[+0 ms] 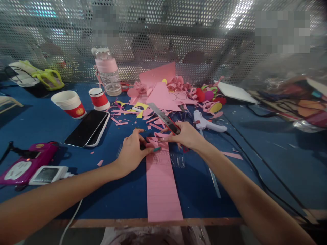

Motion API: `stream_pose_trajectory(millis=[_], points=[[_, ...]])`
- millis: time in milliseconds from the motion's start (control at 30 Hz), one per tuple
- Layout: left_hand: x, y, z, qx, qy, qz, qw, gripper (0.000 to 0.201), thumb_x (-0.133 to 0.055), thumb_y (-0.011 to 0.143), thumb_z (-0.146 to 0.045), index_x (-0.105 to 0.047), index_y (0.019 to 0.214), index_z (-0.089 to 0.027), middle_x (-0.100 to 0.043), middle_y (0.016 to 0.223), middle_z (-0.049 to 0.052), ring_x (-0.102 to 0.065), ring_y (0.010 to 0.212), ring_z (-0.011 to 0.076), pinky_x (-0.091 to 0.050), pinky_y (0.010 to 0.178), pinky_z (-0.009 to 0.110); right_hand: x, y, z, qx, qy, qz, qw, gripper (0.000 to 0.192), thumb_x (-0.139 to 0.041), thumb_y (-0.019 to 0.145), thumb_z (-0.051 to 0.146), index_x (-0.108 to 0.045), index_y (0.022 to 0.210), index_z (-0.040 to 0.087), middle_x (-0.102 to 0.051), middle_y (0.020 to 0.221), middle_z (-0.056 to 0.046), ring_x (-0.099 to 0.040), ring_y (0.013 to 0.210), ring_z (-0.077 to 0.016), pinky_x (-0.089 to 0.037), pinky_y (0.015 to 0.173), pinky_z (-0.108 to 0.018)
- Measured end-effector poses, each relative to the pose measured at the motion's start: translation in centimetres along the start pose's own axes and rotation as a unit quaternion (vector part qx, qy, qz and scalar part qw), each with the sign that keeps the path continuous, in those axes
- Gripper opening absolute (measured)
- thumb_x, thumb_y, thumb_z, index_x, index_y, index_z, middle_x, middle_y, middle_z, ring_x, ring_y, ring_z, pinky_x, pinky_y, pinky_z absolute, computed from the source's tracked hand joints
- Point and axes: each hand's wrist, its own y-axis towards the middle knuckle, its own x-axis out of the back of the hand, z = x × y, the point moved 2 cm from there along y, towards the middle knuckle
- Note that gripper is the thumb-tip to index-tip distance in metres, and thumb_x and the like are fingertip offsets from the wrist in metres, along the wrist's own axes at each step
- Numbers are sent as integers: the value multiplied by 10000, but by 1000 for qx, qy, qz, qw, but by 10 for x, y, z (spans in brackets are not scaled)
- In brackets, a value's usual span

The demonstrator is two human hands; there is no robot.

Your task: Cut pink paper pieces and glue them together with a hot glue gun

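Both hands meet at the far end of the pink paper strip (163, 180). From my seat, the left hand (133, 151) lies flat with fingers pressed down on the strip's far left corner, pinning it, a teal nail showing at one fingertip. The right hand (187, 135) is closed around a utility knife (166, 119), its blade end angled far-left above the paper. A clear ruler (176, 159) lies across the strip just beside both hands.

I judge the strip light, thin and floppy, apt to slide or tear, so flat pressure near the cut line suits it best; the knife wants a firm grip on its body.

Farther out on the blue counter (268, 163): pink paper scraps (158, 92), a glue gun (208, 123), two phones (87, 128), paper cups (70, 103).
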Motion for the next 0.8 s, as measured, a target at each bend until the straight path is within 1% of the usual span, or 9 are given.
stream_pose_trajectory(millis=[100, 233, 367, 467, 567, 667, 800], points=[[0, 2, 0, 0, -35, 14, 999, 622, -746, 679, -262, -403, 1188, -159, -651, 807, -2, -611, 773, 185, -447, 726, 319, 0, -2, 2, 18, 9, 8, 1000, 460, -799, 542, 393, -673, 894, 125, -560, 481, 35, -469, 315, -92, -364, 339, -217], [0, 4, -2, 9, -67, 34, 997, 665, -731, 692, -220, -384, 1256, -160, -684, 767, -13, -631, 759, 173, -447, 729, 302, 1, -1, 2, 37, -17, 12, 999, 435, -773, 577, 409, -679, 900, 134, -526, 454, 47, -470, 311, -106, -354, 317, -218], [0, 6, -3, 13, -41, 43, 998, 750, -745, 673, -221, -364, 1316, -154, -704, 780, -1, -646, 789, 191, -453, 735, 314, 1, 2, -1, 42, -42, 12, 998, 405, -761, 594, 393, -689, 905, 143, -472, 408, 66, -468, 318, -111, -345, 339, -219], [0, 7, -2, 9, -25, 45, 999, 826, -748, 674, -243, -314, 1371, -154, -716, 829, 18, -650, 831, 208, -457, 753, 331, 2, 3, 0, 50, -61, 7, 997, 372, -751, 609, 389, -699, 890, 150, -469, 409, 64, -456, 336, -98, -318, 360, -212], [0, 8, 0, 1, -13, 47, 999, 876, -745, 686, -289, -266, 1406, -147, -716, 831, 21, -649, 833, 214, -456, 743, 330, 1, 4, 2, 60, -64, 6, 996, 345, -745, 618, 380, -704, 878, 157, -472, 413, 63, -435, 348, -86, -300, 375, -207], [0, 8, 0, -7, -6, 44, 999, 906, -748, 686, -305, -241, 1421, -149, -714, 814, 13, -646, 822, 212, -451, 727, 321, 2, 4, 4, 55, -71, -1, 996, 387, -753, 601, 424, -700, 864, 145, -488, 414, 54, -417, 344, -85, -294, 374, -212], [-1, 7, -2, -14, -17, 45, 999, 902, -750, 689, -335, -249, 1419, -162, -715, 796, 5, -647, 812, 210, -445, 713, 315, 7, 7, 5, 42, -72, -39, 996, 464, -787, 545, 440, -686, 868, 123, -577, 481, 14, -442, 357, -98, -327, 377, -227]])
